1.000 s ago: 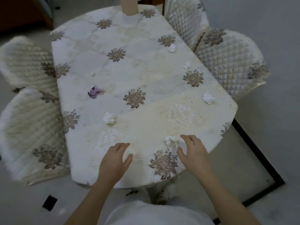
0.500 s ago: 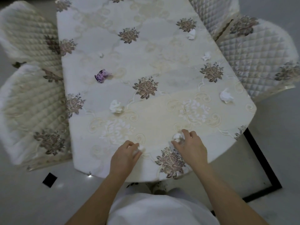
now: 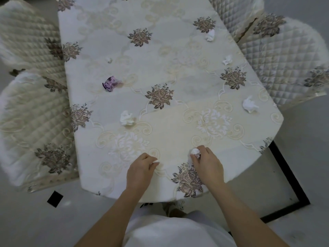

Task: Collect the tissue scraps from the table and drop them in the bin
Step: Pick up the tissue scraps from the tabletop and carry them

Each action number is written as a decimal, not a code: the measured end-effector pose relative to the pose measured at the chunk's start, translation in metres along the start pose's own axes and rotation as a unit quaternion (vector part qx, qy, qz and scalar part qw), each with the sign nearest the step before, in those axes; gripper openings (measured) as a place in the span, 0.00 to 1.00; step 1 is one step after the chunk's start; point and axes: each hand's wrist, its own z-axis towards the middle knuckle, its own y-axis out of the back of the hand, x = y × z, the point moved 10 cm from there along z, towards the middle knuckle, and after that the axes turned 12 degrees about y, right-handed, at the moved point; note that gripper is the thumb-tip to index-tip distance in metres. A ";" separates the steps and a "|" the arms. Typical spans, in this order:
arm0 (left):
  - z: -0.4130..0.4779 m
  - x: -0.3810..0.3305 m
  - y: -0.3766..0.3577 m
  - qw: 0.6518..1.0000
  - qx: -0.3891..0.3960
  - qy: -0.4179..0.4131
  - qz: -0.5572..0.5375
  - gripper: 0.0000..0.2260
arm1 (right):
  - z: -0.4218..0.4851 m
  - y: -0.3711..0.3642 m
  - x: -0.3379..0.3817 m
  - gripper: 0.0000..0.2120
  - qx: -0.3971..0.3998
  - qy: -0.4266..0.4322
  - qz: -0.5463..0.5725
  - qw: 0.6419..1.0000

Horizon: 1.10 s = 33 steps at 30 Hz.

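Observation:
Near the front edge of the floral-clothed table, my left hand pinches a small white tissue scrap. My right hand grips a crumpled white tissue ball just to its right. More white scraps lie loose: one left of centre, one near the right edge, two further back on the right and a tiny one at back left. A purple crumpled scrap lies at the left. No bin is in view.
Quilted cream chairs flank the table, two on the left and two on the right. A black-framed floor panel lies below the table's right corner. Grey floor surrounds everything.
Both hands went from open above the table edge to closing on scraps: the left pinched a small one, the right curled round the white ball. The view tilted down toward the table.

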 end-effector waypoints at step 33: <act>-0.057 -0.069 0.173 0.933 -0.132 0.033 -0.333 0.06 | 0.012 0.150 0.125 0.06 -0.122 0.140 0.262 0.947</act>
